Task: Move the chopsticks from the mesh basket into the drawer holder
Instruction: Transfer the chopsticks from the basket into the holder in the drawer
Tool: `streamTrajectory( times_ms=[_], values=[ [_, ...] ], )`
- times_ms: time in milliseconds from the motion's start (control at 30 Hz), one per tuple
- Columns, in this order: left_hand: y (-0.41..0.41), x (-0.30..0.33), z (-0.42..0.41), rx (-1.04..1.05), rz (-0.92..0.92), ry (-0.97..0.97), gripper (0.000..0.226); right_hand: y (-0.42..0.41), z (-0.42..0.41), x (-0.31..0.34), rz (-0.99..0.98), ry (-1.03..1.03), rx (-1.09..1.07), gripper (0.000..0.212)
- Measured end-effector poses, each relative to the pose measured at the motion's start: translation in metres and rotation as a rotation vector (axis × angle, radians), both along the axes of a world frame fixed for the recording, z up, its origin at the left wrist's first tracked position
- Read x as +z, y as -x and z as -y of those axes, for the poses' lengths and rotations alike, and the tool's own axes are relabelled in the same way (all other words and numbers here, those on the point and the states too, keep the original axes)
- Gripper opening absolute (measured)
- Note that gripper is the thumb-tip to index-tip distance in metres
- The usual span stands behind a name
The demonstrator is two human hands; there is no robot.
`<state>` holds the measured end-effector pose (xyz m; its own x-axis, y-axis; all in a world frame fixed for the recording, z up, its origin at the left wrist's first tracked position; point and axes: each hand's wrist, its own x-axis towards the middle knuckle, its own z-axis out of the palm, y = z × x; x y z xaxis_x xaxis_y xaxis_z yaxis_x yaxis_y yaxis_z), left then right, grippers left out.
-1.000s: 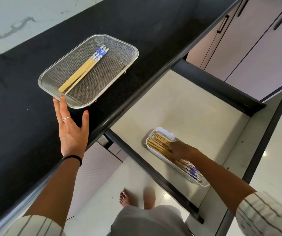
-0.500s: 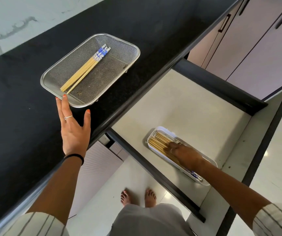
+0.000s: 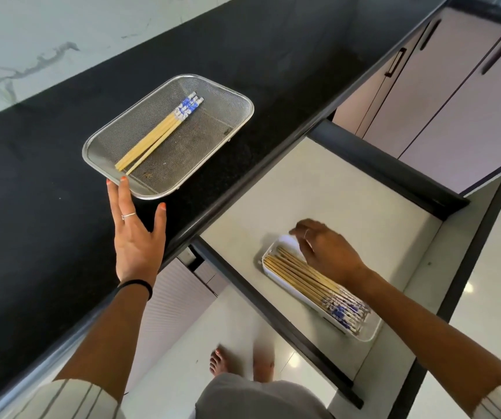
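A steel mesh basket sits on the black counter with a few bamboo chopsticks with blue-patterned ends lying in it. My left hand rests flat on the counter, fingers apart, fingertips touching the basket's near rim. Down in the pulled-out drawer lies a white holder filled with several chopsticks. My right hand hovers just above the holder's far end, fingers loosely spread and blurred, with nothing in it.
The black counter runs diagonally, with a marble wall behind it. The drawer's dark front rail and side rail frame the pale drawer floor. Pink cabinet doors stand at the right. My bare feet are on the floor below.
My right hand has lifted off the chopsticks in the holder and moved toward its far end. My left hand slid slightly forward against the basket rim.
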<state>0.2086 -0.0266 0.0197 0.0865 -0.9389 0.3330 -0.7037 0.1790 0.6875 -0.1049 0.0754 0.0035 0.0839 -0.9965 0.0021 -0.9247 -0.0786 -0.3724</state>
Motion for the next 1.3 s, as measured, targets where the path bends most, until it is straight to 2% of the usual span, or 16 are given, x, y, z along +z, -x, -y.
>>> streamTrajectory(
  times_ms=[167, 300, 400, 600, 800, 967, 1067, 1300],
  values=[
    [0.001, 0.001, -0.001, 0.018, -0.011, -0.014, 0.075, -0.020, 0.054, 0.056, 0.123, 0.224, -0.045, 0.028],
    [0.000, 0.002, -0.001, 0.014, -0.029, -0.025, 0.076, -0.049, 0.098, 0.090, 0.153, 0.392, 0.078, 0.024],
    [0.001, 0.003, -0.001, 0.017, -0.029, -0.034, 0.076, -0.073, 0.128, 0.104, 0.144, 0.436, 0.170, 0.024],
    [0.002, 0.004, -0.001, 0.020, -0.040, -0.045, 0.077, -0.113, 0.183, 0.106, 0.021, 0.380, 0.321, 0.025],
    [0.001, 0.005, 0.001, 0.013, -0.061, -0.062, 0.081, -0.141, 0.233, 0.100, -0.106, 0.241, 0.310, 0.026],
    [0.003, 0.006, 0.000, 0.024, -0.060, -0.040, 0.084, -0.158, 0.265, 0.097, -0.183, 0.029, 0.339, 0.052],
    [0.003, 0.004, 0.001, 0.038, -0.061, -0.027, 0.084, -0.165, 0.277, 0.094, -0.255, 0.028, 0.382, 0.060],
    [0.002, 0.004, 0.000, 0.043, -0.064, -0.025, 0.083, -0.174, 0.289, 0.085, -0.366, 0.082, 0.405, 0.053]
  ],
)
